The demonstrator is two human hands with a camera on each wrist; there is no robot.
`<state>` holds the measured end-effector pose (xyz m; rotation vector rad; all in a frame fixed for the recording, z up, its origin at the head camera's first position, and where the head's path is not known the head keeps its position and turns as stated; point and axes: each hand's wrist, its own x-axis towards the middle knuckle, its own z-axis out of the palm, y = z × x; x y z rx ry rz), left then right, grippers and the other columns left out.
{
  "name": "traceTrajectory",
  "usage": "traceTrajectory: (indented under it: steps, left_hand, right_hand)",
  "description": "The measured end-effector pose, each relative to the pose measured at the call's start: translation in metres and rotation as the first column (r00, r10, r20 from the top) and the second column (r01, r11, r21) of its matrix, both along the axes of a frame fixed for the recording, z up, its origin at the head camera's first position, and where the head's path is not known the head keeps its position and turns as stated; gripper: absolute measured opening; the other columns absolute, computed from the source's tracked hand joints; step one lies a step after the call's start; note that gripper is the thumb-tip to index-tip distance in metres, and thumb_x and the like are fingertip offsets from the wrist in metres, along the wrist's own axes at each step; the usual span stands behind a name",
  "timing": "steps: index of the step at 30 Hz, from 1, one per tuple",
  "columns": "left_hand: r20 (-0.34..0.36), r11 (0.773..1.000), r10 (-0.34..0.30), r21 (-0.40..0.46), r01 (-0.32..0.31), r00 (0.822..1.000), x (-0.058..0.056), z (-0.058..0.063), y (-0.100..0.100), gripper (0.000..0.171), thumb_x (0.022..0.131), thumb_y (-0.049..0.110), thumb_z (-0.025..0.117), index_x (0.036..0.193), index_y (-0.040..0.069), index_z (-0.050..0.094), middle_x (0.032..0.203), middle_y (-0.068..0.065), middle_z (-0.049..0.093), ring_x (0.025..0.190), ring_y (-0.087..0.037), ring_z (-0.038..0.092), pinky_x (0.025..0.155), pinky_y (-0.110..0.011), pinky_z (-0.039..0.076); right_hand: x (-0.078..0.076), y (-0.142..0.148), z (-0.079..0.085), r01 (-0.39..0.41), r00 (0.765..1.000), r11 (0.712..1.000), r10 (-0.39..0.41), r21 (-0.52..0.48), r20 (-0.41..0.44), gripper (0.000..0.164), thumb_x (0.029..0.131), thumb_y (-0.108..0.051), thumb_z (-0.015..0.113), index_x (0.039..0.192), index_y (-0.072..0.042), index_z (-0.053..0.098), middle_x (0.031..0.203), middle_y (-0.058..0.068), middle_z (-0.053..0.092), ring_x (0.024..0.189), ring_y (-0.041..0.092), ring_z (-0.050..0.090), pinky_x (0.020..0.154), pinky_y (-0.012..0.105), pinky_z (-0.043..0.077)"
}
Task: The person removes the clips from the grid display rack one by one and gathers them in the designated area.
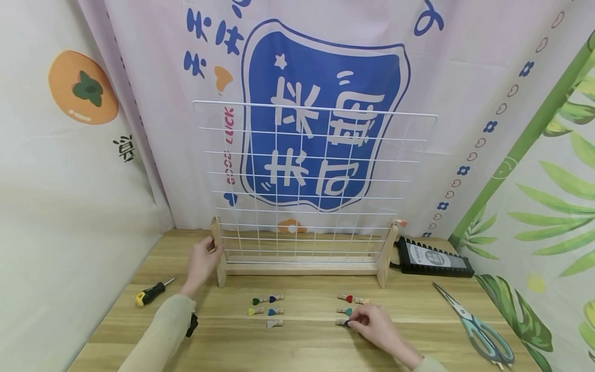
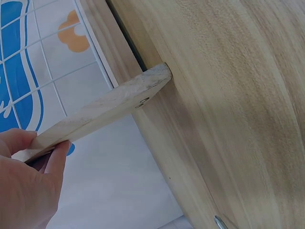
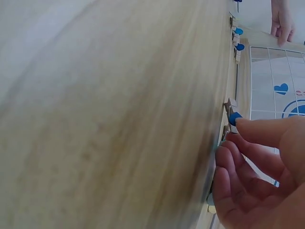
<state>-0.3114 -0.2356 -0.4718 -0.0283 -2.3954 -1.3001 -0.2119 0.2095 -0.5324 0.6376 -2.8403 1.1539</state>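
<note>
A white wire grid (image 1: 279, 106) stands upright in a wooden stand (image 1: 297, 269). My left hand (image 1: 203, 261) grips the upper part of the stand's left post (image 2: 105, 105), thumb on one face and fingers on the other. At the front right, my right hand (image 1: 378, 328) pinches a mini clothespin with a dark blue heart (image 3: 233, 118) between thumb and forefinger, close over the table. Beside that hand lie clothespins with a teal heart (image 1: 345, 311) and a red heart (image 1: 346, 298); another is partly hidden by the fingers.
Several heart clothespins (image 1: 276, 312) lie in a group left of centre. Another clothespin (image 1: 400, 222) sits atop the right post. A screwdriver (image 1: 152, 293) lies left; scissors (image 1: 474, 323) and a black-framed grey object (image 1: 434, 258) lie right. Printed curtains (image 1: 195, 155) hang behind the table.
</note>
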Motion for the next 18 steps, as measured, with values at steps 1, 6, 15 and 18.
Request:
traceTrajectory:
  steps: [1,6,15,18]
  left_hand:
    - [0.002,1.0,0.001,-0.001,-0.001,1.0,-0.0002,-0.0002,-0.0001,0.013,0.092,-0.003,0.059,0.098,-0.014,0.063,0.114,-0.037,0.066,0.112,-0.047,0.065,0.094,-0.049,0.056]
    - [-0.009,1.0,-0.004,0.0,0.004,1.0,-0.0018,-0.0027,-0.0009,0.012,0.092,-0.003,0.06,0.097,-0.014,0.063,0.112,-0.037,0.066,0.11,-0.048,0.065,0.092,-0.048,0.057]
    - [-0.121,0.999,-0.033,0.014,0.035,0.992,0.001,-0.0044,-0.0012,0.007,0.087,-0.004,0.061,0.087,-0.01,0.064,0.102,-0.038,0.068,0.099,-0.049,0.068,0.08,-0.041,0.063]
    - [-0.077,1.0,-0.028,0.009,0.029,0.997,0.0007,-0.004,-0.0002,0.011,0.089,-0.004,0.06,0.094,-0.013,0.064,0.107,-0.038,0.067,0.104,-0.051,0.066,0.084,-0.044,0.061]
  right_hand:
    - [0.0001,-0.0001,-0.0001,-0.005,1.0,1.0,0.005,0.001,0.008,0.005,0.087,-0.016,0.075,0.083,-0.013,0.073,0.076,-0.003,0.069,0.062,-0.008,0.051,0.052,0.014,0.046]
    - [0.0005,-0.0006,-0.0009,-0.002,1.0,1.0,0.001,0.013,0.023,0.004,0.086,-0.013,0.075,0.082,-0.011,0.074,0.076,-0.002,0.07,0.06,-0.008,0.049,0.051,0.014,0.044]
    - [0.0009,0.0021,-0.0004,-0.003,1.0,1.0,0.003,0.018,0.0,0.006,0.085,-0.013,0.076,0.083,-0.008,0.075,0.079,-0.001,0.069,0.063,-0.007,0.051,0.053,0.014,0.046]
    - [0.0011,0.004,0.0015,0.007,1.0,1.0,-0.007,0.013,0.007,0.006,0.085,-0.013,0.076,0.085,-0.008,0.075,0.081,0.0,0.069,0.064,-0.007,0.052,0.054,0.014,0.048]
